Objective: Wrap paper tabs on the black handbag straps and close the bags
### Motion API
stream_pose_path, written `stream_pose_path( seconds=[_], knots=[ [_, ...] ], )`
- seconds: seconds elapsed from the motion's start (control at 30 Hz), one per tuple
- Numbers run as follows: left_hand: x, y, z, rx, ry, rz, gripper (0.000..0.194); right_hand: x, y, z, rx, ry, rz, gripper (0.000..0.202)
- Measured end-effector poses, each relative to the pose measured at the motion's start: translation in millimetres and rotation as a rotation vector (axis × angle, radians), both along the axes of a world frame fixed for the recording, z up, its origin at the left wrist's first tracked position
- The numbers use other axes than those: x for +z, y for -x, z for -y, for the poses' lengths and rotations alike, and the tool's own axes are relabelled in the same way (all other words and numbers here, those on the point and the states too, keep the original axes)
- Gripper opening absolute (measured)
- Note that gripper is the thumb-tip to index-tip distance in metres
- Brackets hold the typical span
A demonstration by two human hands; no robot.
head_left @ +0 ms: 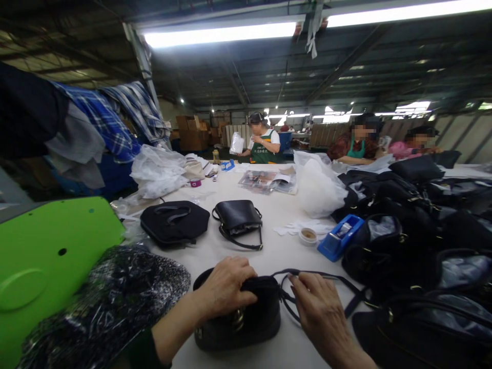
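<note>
A small black handbag with a gold-coloured clasp stands on the white table right in front of me. My left hand grips its top edge, thumb on the near side and fingers over the far side. To the right of the bag, my right hand pinches the thin black shoulder strap, which runs from the bag's side across the table. The fingertips of that hand partly hide the strap. Farther back lie another black handbag with a strap and a flat black bag with handles.
Many black bags are heaped along the right. A blue tape dispenser and a tape roll sit beside them. Left are a green panel and dark speckled plastic. Clear plastic lies farther back; co-workers sit beyond.
</note>
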State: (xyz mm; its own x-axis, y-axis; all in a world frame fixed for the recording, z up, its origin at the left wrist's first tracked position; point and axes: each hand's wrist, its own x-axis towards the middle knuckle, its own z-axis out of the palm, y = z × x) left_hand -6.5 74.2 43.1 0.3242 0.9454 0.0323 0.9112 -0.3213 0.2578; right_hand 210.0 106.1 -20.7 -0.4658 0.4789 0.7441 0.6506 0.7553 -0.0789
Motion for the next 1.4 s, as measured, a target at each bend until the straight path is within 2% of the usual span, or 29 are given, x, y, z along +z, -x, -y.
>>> stream_pose_path(
  seconds=[0.03, 0.13, 0.23, 0.37, 0.6, 0.7, 0.77, 0.87, 0.93, 1.0, 1.07, 1.13, 1.27, 1.33, 1.4],
  knots=[
    [0.2, -0.3, 0.1, -0.001, 0.000, -0.006, 0.024, -4.3, 2.3, 2.2, -0.010, 0.077, 0.007, 0.027],
    [0.4, -0.4, 0.7, -0.004, 0.001, -0.020, 0.022, -12.4, 10.4, 7.0, 0.079, 0.356, -0.042, 0.034],
    [-0.5, 0.7, 2.1, -0.007, -0.004, -0.007, 0.022, -11.5, 15.7, 4.4, 0.119, 0.531, -0.091, 0.033],
    [-2.9, 1.6, 4.7, -0.009, -0.021, 0.027, 0.025, -5.7, 15.2, -3.8, 0.132, 0.568, -0.068, 0.029],
    [-3.6, 0.0, 6.0, 0.007, -0.023, 0.037, 0.026, -6.0, 16.6, -3.0, 0.102, 0.502, 0.011, 0.035],
    [-3.5, 0.1, 5.8, 0.006, -0.020, 0.032, 0.027, 3.9, 12.0, -2.8, 0.126, 0.559, 0.024, 0.034],
    [-3.5, 0.3, 5.5, 0.009, -0.024, 0.031, 0.028, 14.0, 7.8, -3.2, 0.179, 0.710, -0.020, 0.029],
    [-3.2, 0.5, 5.0, 0.015, -0.023, 0.033, 0.027, 24.4, 5.7, -4.5, 0.288, 1.055, -0.186, 0.027],
    [-2.8, 0.5, 5.1, 0.013, -0.020, 0.040, 0.026, 25.1, 7.7, -5.1, 0.300, 1.237, -0.342, 0.031],
    [-3.0, 0.4, 5.3, 0.013, -0.020, 0.050, 0.028, 23.4, 11.8, -4.5, 0.274, 1.348, -0.490, 0.031],
    [-4.6, 0.4, 5.4, 0.007, -0.019, 0.054, 0.026, 23.3, 17.9, -1.7, 0.268, 1.358, -0.586, 0.030],
    [-7.9, 1.0, 5.0, -0.003, -0.015, 0.051, 0.022, 27.2, 27.4, 3.2, 0.298, 1.286, -0.599, 0.028],
    [-15.4, 2.5, 2.6, 0.010, -0.014, 0.062, 0.015, 41.0, 55.1, 13.9, 0.426, 0.977, -0.388, 0.017],
    [-15.7, 2.5, 1.3, 0.016, -0.016, 0.085, 0.012, 45.2, 66.3, 16.3, 0.416, 0.858, -0.256, 0.017],
    [-12.1, 2.7, 0.2, 0.010, -0.010, 0.118, 0.012, 46.0, 70.8, 15.8, 0.361, 0.808, -0.181, 0.016]
  ],
)
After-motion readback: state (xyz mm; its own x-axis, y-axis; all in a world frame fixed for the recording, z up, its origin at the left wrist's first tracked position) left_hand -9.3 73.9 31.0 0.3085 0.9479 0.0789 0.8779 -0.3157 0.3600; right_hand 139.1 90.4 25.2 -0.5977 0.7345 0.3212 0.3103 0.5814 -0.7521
